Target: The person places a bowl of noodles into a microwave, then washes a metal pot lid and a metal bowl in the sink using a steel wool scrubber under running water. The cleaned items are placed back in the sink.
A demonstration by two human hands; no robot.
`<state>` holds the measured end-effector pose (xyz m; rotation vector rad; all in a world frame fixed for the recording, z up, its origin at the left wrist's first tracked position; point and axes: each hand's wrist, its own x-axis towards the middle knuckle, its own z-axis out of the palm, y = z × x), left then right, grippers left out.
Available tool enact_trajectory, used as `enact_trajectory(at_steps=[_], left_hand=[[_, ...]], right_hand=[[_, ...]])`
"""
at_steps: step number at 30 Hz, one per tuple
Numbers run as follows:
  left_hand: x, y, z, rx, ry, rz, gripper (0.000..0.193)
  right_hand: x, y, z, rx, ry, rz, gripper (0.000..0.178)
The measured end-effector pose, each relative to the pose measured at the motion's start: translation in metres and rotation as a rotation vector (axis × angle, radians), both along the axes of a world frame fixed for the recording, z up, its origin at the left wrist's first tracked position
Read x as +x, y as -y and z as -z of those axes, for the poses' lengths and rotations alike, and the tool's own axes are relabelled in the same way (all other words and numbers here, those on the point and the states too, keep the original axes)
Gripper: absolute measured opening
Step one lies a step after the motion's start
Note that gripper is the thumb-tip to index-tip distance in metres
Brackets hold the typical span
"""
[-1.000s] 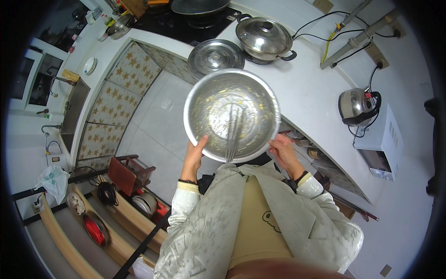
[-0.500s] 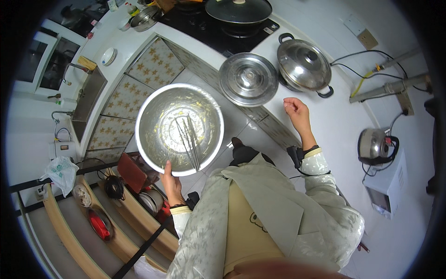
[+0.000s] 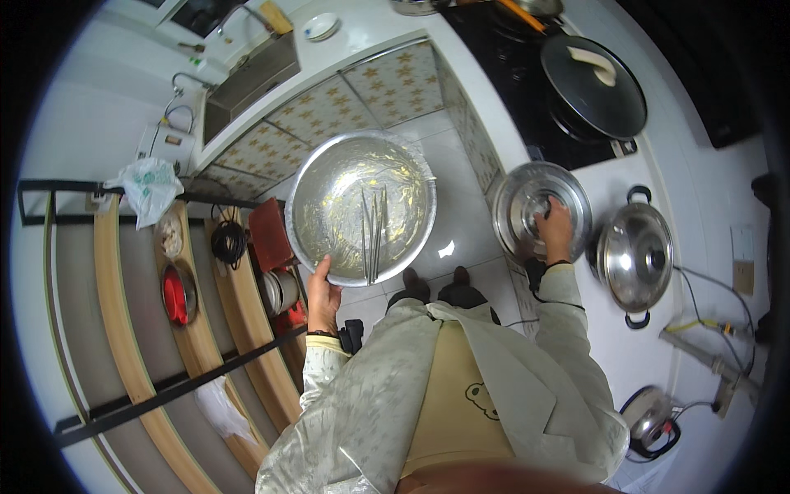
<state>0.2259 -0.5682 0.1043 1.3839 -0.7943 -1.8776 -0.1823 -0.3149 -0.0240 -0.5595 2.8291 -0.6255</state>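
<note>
Our L hand (image 3: 323,298) grips the bowl (image 3: 329,193) by its lower-left rim, approx. mid-frame, w/ thin rods (image 3: 374,239) leaning inside. Our R hand (image 3: 557,230) grasps the lid (image 3: 520,191) by its knob, right of ctr; pot (image 3: 632,251) sits nearby, frame's right side.

Hands (image 3: 322,303) (image 3: 557,232) on bowl (image 3: 329,210) and lid (image 3: 512,206)

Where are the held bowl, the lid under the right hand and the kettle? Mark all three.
Bowl (image 3: 319,204): head view, on its left inner wall.
Lid (image 3: 516,198): head view, on the left of its metal top.
Kettle (image 3: 642,410): head view, on its metal body.
</note>
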Motion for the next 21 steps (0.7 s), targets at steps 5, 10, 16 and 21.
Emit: enact_trajectory(at_steps=[5, 10, 16, 21], left_hand=[[0.012, 0.033, 0.005, -0.018, 0.003, -0.045, 0.037], [0.035, 0.108, 0.017, -0.011, 0.027, -0.105, 0.039], [0.063, 0.214, 0.015, -0.023, 0.030, -0.094, 0.031], [0.078, 0.302, 0.012, -0.008, 0.073, -0.107, 0.032]], right_hand=[[-0.014, 0.003, 0.012, 0.158, -0.036, 0.014, 0.038], [-0.014, 0.007, 0.011, 0.254, -0.027, 0.217, 0.040], [-0.008, 0.061, -0.022, 0.176, -0.144, 0.255, 0.037], [0.000, 0.161, -0.043, -0.237, 0.110, 0.219, 0.026]])
